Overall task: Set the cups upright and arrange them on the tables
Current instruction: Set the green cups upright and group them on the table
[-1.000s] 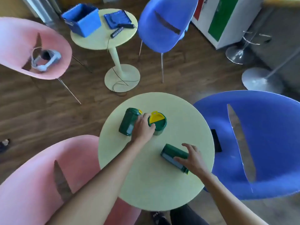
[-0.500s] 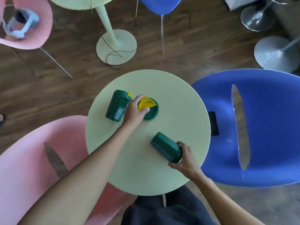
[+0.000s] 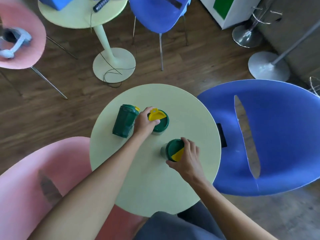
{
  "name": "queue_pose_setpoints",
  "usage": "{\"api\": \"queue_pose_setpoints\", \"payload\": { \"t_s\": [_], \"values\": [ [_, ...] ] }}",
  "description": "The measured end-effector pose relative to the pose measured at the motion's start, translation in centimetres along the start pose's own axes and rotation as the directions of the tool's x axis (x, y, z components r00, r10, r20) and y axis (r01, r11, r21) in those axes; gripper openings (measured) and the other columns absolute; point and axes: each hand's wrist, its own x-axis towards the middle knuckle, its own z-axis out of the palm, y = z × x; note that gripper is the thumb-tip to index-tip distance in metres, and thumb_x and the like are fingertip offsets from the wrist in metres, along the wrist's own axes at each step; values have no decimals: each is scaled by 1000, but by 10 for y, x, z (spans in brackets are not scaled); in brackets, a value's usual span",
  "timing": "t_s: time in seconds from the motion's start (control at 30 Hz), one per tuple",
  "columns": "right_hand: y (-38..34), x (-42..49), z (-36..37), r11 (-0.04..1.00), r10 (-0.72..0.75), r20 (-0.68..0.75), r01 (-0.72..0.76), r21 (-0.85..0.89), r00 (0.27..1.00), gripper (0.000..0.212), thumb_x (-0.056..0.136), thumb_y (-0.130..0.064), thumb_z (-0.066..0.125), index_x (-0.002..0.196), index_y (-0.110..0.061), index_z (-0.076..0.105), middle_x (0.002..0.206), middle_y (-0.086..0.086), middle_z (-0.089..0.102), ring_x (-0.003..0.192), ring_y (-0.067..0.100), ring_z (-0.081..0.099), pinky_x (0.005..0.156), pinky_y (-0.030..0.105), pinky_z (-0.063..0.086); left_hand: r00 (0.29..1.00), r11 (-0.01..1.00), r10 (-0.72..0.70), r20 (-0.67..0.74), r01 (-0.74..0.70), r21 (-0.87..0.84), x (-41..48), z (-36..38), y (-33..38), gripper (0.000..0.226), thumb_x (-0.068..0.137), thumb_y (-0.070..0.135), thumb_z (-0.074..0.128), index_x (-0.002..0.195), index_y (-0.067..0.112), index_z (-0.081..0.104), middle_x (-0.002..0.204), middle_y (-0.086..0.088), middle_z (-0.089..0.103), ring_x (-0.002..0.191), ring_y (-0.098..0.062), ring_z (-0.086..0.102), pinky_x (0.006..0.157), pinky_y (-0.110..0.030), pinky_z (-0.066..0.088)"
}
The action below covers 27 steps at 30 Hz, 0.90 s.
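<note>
Three dark green cups with yellow lid flaps are on the near round pale-green table. The left cup lies tipped on its side. The middle cup stands upright, and my left hand grips it from the left, thumb on the lid. The right cup stands upright near the table's right side, held from the right by my right hand.
A pink chair is at lower left and a blue chair at right with a black phone on it. A second round table stands at the back, holding a blue box and a remote. A blue chair is behind.
My right hand has turned the right cup from lying on its side to upright. My left hand stayed on the middle cup. The camera shifted.
</note>
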Motion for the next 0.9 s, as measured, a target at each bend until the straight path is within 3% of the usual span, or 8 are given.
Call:
{"api": "queue_pose_setpoints", "payload": {
  "t_s": [0.2, 0.43, 0.6, 0.9],
  "values": [
    [-13, 10, 6, 999, 21, 98, -18, -35, 995, 105, 66, -41, 83, 150, -28, 21, 144, -3, 33, 131, 22, 33, 102, 33, 39, 999, 1000, -27, 27, 27, -6, 5, -5, 0, 54, 78, 14, 78, 128, 21, 61, 125, -5, 63, 115, -22, 58, 87, -24, 43],
    [-16, 13, 13, 999, 27, 30, -28, 33, 999, 101, 64, -44, 81, 147, -23, 27, 138, -5, 41, 124, 19, 40, 96, 29, 40, 998, 997, -31, 48, 35, -67, 7, -9, -6, 60, 74, 13, 82, 130, 15, 62, 129, -5, 66, 117, -18, 60, 94, -22, 44],
    [-24, 27, 14, 998, 39, 6, -40, 53, 999, 99, 64, -44, 81, 145, -23, 27, 139, -3, 41, 122, 21, 41, 92, 29, 39, 999, 995, -29, 42, 32, -94, 9, -7, -10, 60, 72, 14, 84, 129, 16, 64, 127, -4, 67, 118, -19, 61, 101, -30, 47],
    [-27, 30, 19, 997, 67, -23, -67, 28, 997, 98, 62, -51, 80, 142, -26, 28, 135, -5, 41, 120, 21, 38, 88, 34, 45, 999, 988, -25, 48, 32, -152, 7, -8, -11, 57, 74, 11, 82, 127, 16, 64, 122, -2, 68, 107, -11, 60, 90, -17, 40]
  ]
}}
